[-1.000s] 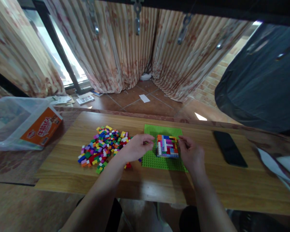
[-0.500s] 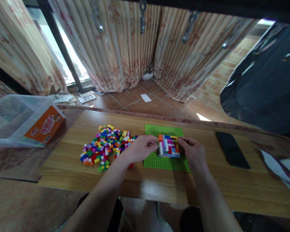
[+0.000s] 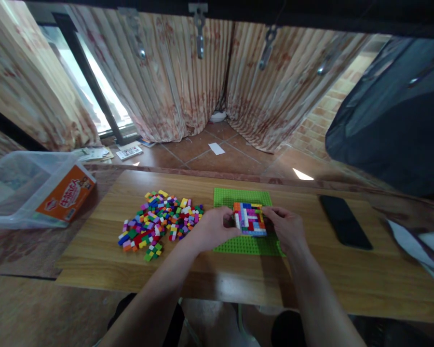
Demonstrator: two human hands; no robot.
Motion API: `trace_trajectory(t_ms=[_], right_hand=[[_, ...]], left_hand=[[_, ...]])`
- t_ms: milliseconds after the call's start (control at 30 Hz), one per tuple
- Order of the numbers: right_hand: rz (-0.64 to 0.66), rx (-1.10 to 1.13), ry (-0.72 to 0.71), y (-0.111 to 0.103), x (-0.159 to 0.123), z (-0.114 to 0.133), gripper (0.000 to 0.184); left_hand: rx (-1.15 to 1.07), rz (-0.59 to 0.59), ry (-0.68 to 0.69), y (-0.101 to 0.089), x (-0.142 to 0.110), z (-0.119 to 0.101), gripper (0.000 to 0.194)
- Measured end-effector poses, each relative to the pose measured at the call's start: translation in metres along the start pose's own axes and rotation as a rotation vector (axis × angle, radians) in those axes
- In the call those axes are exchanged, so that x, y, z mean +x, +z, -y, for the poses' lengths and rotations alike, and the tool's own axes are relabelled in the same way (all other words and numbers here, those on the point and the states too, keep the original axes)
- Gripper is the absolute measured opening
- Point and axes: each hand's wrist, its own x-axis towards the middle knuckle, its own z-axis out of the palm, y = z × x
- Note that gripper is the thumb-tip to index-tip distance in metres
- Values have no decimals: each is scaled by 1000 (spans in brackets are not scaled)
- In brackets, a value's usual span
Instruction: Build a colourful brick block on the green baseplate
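A square build of multicoloured toy bricks (image 3: 250,220) is over the green studded baseplate (image 3: 238,246); whether it is attached or lifted, I cannot tell. My left hand (image 3: 217,227) grips the build's left side, thumb at the near corner and fingers farther back. At the opposite edge, my right hand (image 3: 285,224) pinches the right side with its fingertips. To the left of my left hand, a loose pile of small coloured bricks (image 3: 155,219) is spread over the wooden table (image 3: 217,274).
A black phone (image 3: 345,221) lies on the table's right part, with white paper (image 3: 412,243) beyond it. At the far left stands a clear plastic bin (image 3: 32,188) with an orange label. Curtains (image 3: 173,82) hang behind the table, and metal clips (image 3: 199,33) dangle overhead.
My left hand has closed in on the build's left side, its thumb now at the near corner. My right hand stays at the right edge. The whole view has shifted slightly.
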Motion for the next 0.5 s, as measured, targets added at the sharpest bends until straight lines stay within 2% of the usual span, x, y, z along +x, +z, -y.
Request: trace_trajectory(t_ms=[133,200,333,400,467,500], right_hand=[[69,20,7,-5,-1,-2,37],[59,-32,-20,-7,0,-4,38],[-76,-403,-180,-11,5,-6,35],[-78,-581,-201,-13,8,-5,33],[-155,-715,-209,-13,7,-3,31],[-196,-736,-258,-13,5,-2,31]], left_hand=[[7,17,6,2,0,2,33],[37,8,18,2,-1,1,31],[153,-4,22,2,-3,-4,31],[191,12,17,1,-3,-7,32],[204,20,27,-2,-4,-7,36],[198,25,32,-3,-4,-8,38]])
